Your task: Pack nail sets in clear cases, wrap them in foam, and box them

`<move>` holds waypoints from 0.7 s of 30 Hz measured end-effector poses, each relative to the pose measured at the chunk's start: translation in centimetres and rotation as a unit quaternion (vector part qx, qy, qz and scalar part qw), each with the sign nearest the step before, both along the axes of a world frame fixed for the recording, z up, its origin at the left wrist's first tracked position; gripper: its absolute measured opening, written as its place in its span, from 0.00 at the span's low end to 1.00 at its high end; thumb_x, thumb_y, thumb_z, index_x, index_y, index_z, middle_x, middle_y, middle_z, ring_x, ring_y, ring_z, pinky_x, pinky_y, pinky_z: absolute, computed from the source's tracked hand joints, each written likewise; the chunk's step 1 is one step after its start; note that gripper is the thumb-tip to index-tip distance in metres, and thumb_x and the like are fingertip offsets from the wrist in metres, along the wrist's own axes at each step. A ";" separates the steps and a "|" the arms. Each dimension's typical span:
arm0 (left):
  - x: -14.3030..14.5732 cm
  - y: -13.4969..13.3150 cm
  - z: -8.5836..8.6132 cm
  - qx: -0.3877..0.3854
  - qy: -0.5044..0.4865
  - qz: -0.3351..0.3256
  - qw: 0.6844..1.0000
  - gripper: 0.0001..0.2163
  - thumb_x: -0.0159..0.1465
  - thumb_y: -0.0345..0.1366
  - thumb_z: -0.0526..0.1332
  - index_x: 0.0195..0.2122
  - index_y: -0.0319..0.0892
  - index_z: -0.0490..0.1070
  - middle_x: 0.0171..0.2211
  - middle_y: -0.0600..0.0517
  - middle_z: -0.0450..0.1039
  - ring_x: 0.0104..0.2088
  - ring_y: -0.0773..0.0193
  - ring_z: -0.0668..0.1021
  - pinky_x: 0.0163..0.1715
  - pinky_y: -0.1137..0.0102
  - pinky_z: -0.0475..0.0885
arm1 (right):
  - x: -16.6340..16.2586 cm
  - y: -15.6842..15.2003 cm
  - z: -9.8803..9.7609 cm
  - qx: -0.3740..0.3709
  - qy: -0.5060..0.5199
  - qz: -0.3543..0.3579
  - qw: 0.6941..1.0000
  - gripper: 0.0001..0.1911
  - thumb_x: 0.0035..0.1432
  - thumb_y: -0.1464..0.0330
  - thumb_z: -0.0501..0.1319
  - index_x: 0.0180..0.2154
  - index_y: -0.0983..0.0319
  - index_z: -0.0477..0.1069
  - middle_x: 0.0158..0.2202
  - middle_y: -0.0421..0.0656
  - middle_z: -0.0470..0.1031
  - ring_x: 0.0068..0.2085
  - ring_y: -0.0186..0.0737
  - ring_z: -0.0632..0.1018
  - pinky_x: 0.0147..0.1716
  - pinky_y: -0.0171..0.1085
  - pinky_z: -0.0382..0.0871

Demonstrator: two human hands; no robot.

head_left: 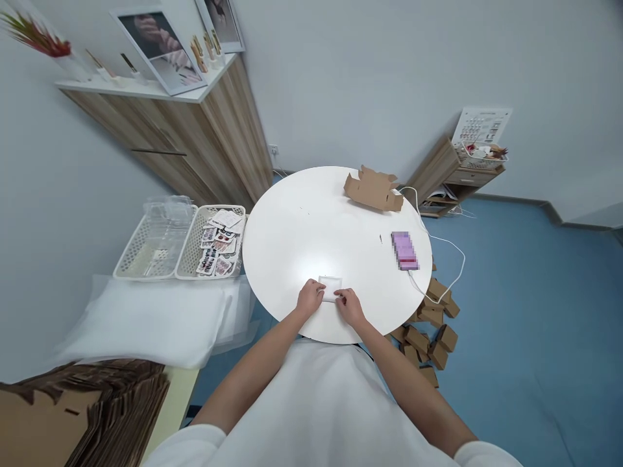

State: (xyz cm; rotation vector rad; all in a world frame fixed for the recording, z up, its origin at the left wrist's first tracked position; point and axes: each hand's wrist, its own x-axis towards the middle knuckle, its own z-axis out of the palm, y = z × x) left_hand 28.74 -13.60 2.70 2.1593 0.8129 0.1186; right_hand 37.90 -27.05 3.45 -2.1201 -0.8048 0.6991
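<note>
A small, flat, whitish square packet (331, 285) lies on the white round table (292, 227), close to its near edge. My left hand (310, 298) grips the packet's left side, its fingers bent in over the edge. On the opposite side, my right hand (349, 306) has its fingers curled onto the right edge. Whether the packet is a box or folded wrap is too small to tell. Farther back on the table stands an unfolded brown cardboard box (372, 189). A purple phone (405, 250), blurred out, lies at the right with a white cable plugged in.
Left of the table are a white basket of printed cards (233, 274), another basket with clear plastic boxes (172, 217), white foam sheets (146, 321) and stacked flat cardboard (117, 408). Several small brown boxes (431, 318) lie on the floor at right. A wooden cabinet (195, 143) stands behind.
</note>
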 end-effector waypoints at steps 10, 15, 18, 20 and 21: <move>0.0 -0.6 2.1 -0.032 0.014 0.117 0.992 0.12 0.55 0.35 0.56 0.41 0.41 0.69 0.41 0.47 0.65 0.39 0.62 0.72 0.41 0.67 0.67 | 1.1 -0.9 0.7 0.053 0.164 -0.096 0.980 0.16 0.46 0.63 0.57 0.39 0.59 0.69 0.38 0.42 0.67 0.28 0.34 0.70 0.34 0.39 0.68; -0.9 -1.6 2.1 -0.109 0.100 0.257 0.955 0.20 0.54 0.42 0.58 0.46 0.39 0.63 0.40 0.45 0.68 0.37 0.62 0.73 0.37 0.68 0.67 | 0.5 -2.0 -0.2 0.021 0.237 -0.164 0.957 0.20 0.45 0.59 0.58 0.41 0.59 0.64 0.38 0.43 0.68 0.29 0.36 0.73 0.29 0.37 0.69; -1.0 -1.9 2.0 -0.130 0.108 0.263 0.950 0.18 0.54 0.43 0.59 0.44 0.40 0.65 0.37 0.47 0.71 0.37 0.63 0.74 0.37 0.69 0.67 | 0.5 -1.7 -0.5 0.007 0.247 -0.164 0.955 0.21 0.44 0.58 0.58 0.41 0.59 0.63 0.39 0.44 0.68 0.29 0.36 0.74 0.26 0.36 0.69; -0.8 -1.9 1.9 -0.132 0.100 0.258 0.952 0.16 0.54 0.41 0.59 0.42 0.41 0.66 0.36 0.48 0.71 0.34 0.64 0.74 0.36 0.70 0.67 | 0.7 -1.1 -0.6 0.004 0.245 -0.165 0.955 0.22 0.44 0.57 0.58 0.41 0.58 0.62 0.39 0.43 0.69 0.28 0.36 0.74 0.24 0.35 0.68; -0.6 -1.9 1.8 -0.132 0.093 0.251 0.954 0.15 0.54 0.40 0.59 0.41 0.41 0.67 0.36 0.49 0.71 0.33 0.65 0.74 0.35 0.70 0.68 | 0.8 -0.8 -0.7 0.003 0.238 -0.165 0.957 0.22 0.44 0.57 0.58 0.41 0.58 0.62 0.38 0.43 0.70 0.27 0.36 0.74 0.23 0.35 0.68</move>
